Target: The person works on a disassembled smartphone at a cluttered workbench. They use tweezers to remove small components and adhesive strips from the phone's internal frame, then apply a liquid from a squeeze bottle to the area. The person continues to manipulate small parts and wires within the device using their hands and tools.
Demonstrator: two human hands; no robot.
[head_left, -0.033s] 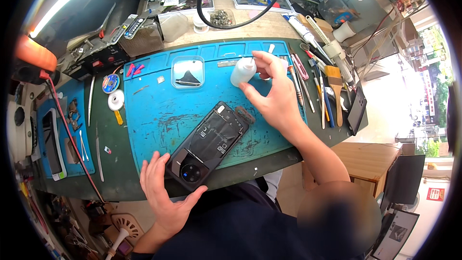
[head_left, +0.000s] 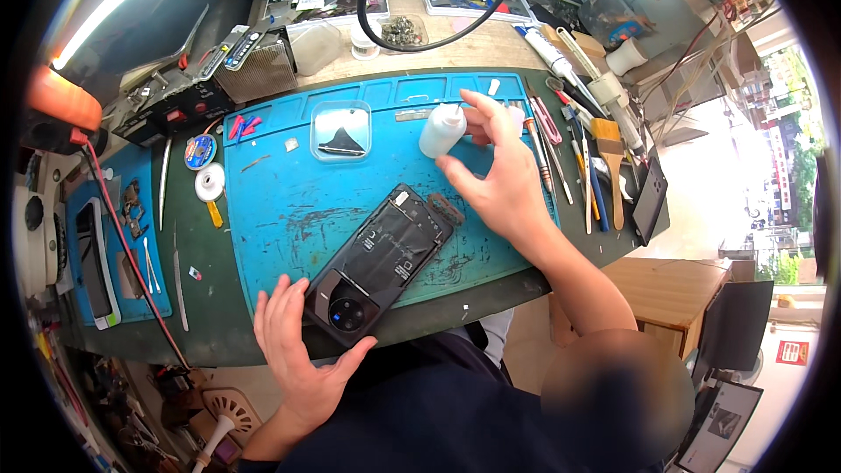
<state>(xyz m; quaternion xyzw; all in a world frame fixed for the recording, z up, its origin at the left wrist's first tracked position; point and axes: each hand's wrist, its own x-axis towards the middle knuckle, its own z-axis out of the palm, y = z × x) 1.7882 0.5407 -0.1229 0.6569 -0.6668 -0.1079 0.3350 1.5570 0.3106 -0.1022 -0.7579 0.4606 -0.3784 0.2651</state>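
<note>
A black smartphone (head_left: 385,250) with its back cover off lies tilted on the blue work mat (head_left: 280,250), its round camera module at the near end. My left hand (head_left: 307,368) spans that near end, fingers stretched along the left edge and thumb by the lower corner. A dark strip-like piece (head_left: 446,208) sits at the phone's far right corner. Past the phone, a small translucent white bottle (head_left: 441,135) with a thin needle tip stands on the mat. My right hand (head_left: 499,171) is open beside it, thumb at its base, index finger near the tip; other fingers are partly hidden.
A clear square dish (head_left: 342,131) holds a dark triangular piece. Tweezers, pens and a wooden brush (head_left: 608,144) line the right side. On the left lie a solder spool (head_left: 201,151), a white spool (head_left: 210,182) and another phone (head_left: 96,258). A black cable loop (head_left: 363,9) hangs above.
</note>
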